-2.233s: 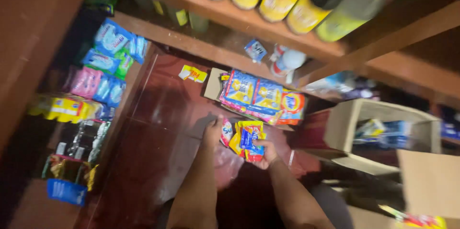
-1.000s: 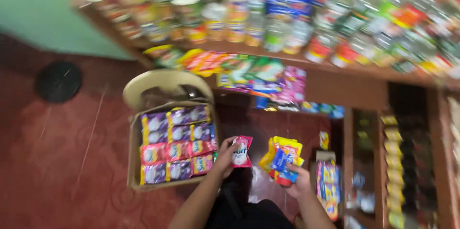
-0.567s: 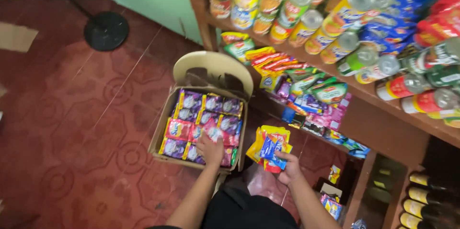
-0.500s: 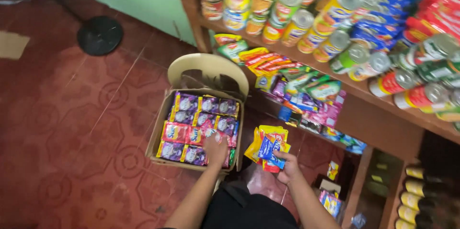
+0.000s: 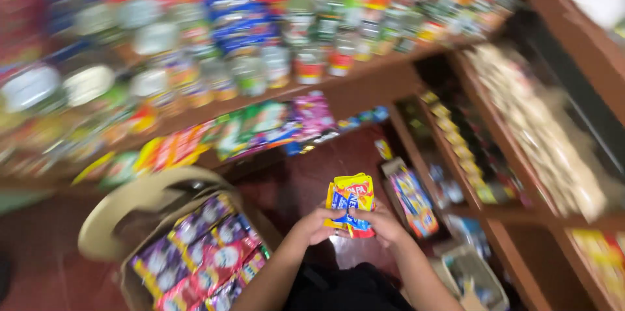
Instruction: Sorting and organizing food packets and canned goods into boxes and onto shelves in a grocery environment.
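Left hand [image 5: 317,225] and right hand [image 5: 384,223] both grasping a bunch of yellow-and-blue foil sachets [image 5: 350,203], open cardboard box of purple and red packets [image 5: 198,256] just left of the hands

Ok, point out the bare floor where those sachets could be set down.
Free: red floor between the sachet box and the lower right shelves. Both hands, left hand and right hand, hold the yellow packets. Crowded: shelves above, box full.

Dark red floor [image 5: 338,161]. Brown wooden shelves [image 5: 364,80] run along the wall, packed with blurred jars, cans and bright packets. Second shelf unit [image 5: 521,155] at right. Beige plastic chair [image 5: 130,200] at lower left.
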